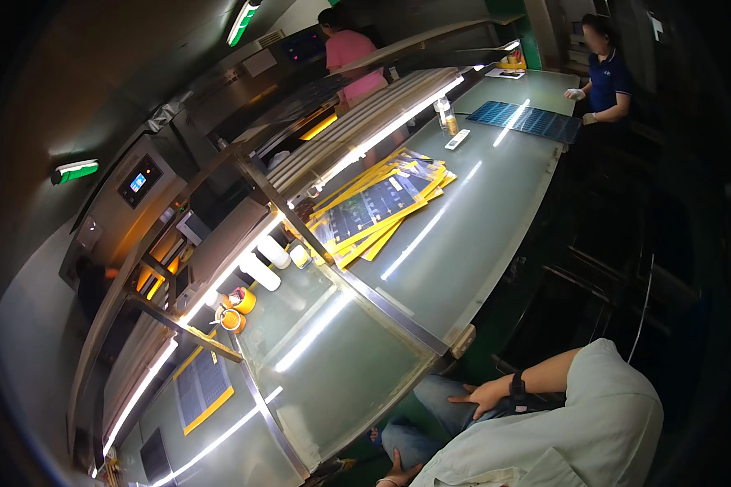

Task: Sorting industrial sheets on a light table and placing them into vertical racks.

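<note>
My right hand (487, 396) rests on my right thigh in blue jeans (443, 398), its fingers stretched out and apart, with nothing in it. A black watch (517, 386) is on that wrist. Lower down, my left hand (399, 471) lies on my other leg near the picture's bottom edge, thumb and fingers spread and nothing visible in it. Part of it is cut off by my pale shirt (528, 450). Both hands are apart from the glass-topped light table (357, 365) in front of me.
Yellow-edged dark film sheets (374, 211) lie stacked on the table, another sheet (203, 385) at left. White bottles (260, 272) and orange cups (232, 320) stand under the lit shelf. A blue panel (524, 120) lies near a gloved person (609, 85); someone in pink (353, 61) stands behind.
</note>
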Demonstrator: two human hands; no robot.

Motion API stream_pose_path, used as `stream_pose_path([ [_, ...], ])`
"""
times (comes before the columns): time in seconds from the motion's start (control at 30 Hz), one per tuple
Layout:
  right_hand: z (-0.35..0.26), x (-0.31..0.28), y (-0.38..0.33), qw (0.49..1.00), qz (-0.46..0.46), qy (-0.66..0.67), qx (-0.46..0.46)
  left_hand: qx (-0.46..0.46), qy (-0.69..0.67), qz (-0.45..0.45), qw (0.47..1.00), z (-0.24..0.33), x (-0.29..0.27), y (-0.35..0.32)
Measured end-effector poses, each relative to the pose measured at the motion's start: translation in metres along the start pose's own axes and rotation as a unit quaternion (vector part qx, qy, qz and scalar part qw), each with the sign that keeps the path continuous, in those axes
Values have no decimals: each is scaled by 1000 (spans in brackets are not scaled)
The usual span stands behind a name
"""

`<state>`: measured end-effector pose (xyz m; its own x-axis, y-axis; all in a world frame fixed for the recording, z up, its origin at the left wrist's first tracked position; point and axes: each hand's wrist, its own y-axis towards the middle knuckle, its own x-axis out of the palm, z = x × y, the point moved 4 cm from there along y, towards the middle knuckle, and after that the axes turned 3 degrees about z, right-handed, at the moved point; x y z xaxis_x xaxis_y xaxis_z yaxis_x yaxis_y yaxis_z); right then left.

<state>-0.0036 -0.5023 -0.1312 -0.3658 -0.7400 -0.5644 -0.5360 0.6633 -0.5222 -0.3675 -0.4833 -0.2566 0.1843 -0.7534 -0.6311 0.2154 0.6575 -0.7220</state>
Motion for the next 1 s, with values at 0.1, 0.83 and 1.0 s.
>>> stream_pose_path([
  [0.1,5,6,3,1000,12,0,-9,-3,-6,-5,1000,-5,7,0],
  [0.83,1,-2,-1,1000,8,18,-17,-9,-6,-58,998,-38,22,4],
  [1.0,5,7,5,1000,22,14,-11,-2,8,-79,997,-44,21,7],
])
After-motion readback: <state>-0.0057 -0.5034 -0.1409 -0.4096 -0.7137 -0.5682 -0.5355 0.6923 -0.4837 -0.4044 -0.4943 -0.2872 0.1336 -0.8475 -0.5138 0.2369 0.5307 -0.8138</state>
